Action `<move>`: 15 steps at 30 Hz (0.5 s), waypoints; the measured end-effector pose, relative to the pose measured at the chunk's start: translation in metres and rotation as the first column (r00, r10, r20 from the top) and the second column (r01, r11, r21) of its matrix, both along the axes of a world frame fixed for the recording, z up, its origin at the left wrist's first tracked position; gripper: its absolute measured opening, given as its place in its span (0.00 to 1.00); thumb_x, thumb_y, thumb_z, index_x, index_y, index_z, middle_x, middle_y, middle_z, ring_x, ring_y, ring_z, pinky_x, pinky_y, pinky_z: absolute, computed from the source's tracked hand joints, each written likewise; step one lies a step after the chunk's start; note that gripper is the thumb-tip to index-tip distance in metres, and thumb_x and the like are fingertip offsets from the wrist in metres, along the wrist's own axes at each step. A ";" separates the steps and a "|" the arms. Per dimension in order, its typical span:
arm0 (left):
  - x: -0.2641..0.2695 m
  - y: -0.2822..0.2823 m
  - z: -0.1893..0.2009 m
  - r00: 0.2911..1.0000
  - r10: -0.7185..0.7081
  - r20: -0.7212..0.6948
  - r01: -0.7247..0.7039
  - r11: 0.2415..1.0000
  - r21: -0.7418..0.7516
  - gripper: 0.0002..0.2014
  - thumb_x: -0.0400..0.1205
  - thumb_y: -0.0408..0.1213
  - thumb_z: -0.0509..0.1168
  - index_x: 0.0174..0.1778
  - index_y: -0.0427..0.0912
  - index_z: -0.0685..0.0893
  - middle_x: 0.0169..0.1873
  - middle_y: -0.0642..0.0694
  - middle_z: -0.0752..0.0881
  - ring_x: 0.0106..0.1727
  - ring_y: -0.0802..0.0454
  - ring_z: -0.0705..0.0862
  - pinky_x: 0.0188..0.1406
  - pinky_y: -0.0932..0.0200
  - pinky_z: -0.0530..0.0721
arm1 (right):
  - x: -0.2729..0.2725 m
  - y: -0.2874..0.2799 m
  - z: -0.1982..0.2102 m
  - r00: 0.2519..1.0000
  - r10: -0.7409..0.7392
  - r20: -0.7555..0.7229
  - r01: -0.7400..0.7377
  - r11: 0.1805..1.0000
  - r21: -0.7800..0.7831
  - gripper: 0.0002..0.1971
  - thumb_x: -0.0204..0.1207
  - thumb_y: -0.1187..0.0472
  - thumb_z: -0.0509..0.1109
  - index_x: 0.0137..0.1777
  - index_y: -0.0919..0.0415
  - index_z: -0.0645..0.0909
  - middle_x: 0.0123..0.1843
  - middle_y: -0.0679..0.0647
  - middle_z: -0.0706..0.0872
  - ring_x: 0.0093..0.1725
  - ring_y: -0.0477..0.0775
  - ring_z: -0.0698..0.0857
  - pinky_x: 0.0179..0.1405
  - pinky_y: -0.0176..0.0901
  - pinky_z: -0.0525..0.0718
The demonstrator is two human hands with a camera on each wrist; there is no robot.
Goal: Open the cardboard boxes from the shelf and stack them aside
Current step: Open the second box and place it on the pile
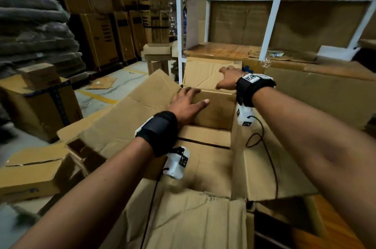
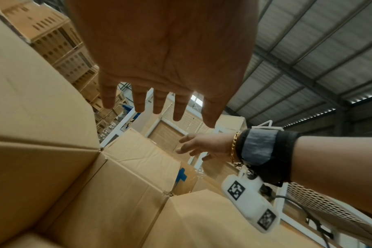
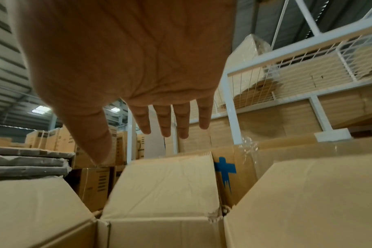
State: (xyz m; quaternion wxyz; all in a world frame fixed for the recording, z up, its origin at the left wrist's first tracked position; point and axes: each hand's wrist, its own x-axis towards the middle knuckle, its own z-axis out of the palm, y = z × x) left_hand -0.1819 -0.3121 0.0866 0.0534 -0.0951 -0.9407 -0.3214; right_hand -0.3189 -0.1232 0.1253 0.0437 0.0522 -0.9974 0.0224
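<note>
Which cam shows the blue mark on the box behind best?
Right wrist: the blue mark shows whole, a cross with a ragged tail, on the box behind the far flap. Left wrist shows only a partial sliver; head shows a dark speck.

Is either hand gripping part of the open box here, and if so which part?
Nothing is gripped: left hand and right hand hover flat, fingers spread, over the cardboard box.

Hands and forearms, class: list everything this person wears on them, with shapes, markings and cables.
Both forearms are bare, without sleeves. The left hand has a wide black wrist strap carrying a white camera pod with square black-and-white markers. The right hand has the same strap, a pod, a thin black cable and a gold chain bracelet.
</note>
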 end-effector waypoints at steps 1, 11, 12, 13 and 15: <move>0.013 -0.001 0.007 1.000 -0.002 -0.019 0.002 1.000 0.015 0.30 0.82 0.61 0.59 0.79 0.55 0.67 0.82 0.46 0.62 0.81 0.42 0.61 0.79 0.38 0.63 | 0.016 0.001 0.008 1.000 0.011 -0.017 -0.012 1.000 -0.011 0.41 0.72 0.44 0.72 0.83 0.53 0.62 0.81 0.61 0.66 0.77 0.67 0.69 0.70 0.61 0.75; 0.115 0.034 0.037 0.985 -0.076 -0.158 0.101 0.983 0.156 0.32 0.79 0.63 0.61 0.78 0.55 0.69 0.79 0.45 0.66 0.79 0.43 0.64 0.76 0.37 0.67 | 0.187 0.056 0.045 0.994 0.048 -0.102 -0.056 0.996 -0.072 0.44 0.71 0.40 0.73 0.84 0.51 0.60 0.84 0.60 0.63 0.80 0.65 0.66 0.77 0.57 0.68; 0.122 0.042 0.039 0.983 -0.083 -0.164 0.110 0.980 0.163 0.32 0.80 0.62 0.62 0.78 0.55 0.69 0.79 0.45 0.66 0.79 0.43 0.65 0.76 0.38 0.68 | 0.203 0.064 0.047 0.993 0.041 -0.108 -0.050 0.995 -0.084 0.44 0.72 0.41 0.74 0.84 0.51 0.60 0.84 0.60 0.64 0.80 0.65 0.66 0.77 0.56 0.69; 0.129 0.051 0.041 0.980 -0.098 -0.172 0.127 0.978 0.163 0.31 0.80 0.61 0.62 0.78 0.55 0.69 0.79 0.45 0.67 0.78 0.43 0.66 0.76 0.38 0.69 | 0.218 0.074 0.048 0.993 0.028 -0.113 -0.038 0.995 -0.091 0.44 0.72 0.41 0.74 0.84 0.52 0.59 0.84 0.60 0.63 0.80 0.64 0.66 0.77 0.56 0.68; 0.145 0.074 0.045 0.971 -0.143 -0.190 0.172 0.974 0.148 0.31 0.81 0.61 0.61 0.79 0.54 0.69 0.78 0.45 0.67 0.78 0.43 0.66 0.76 0.40 0.68 | 0.249 0.099 0.049 0.994 -0.019 -0.111 0.009 0.995 -0.097 0.44 0.72 0.41 0.73 0.84 0.51 0.59 0.85 0.59 0.61 0.81 0.64 0.64 0.78 0.58 0.67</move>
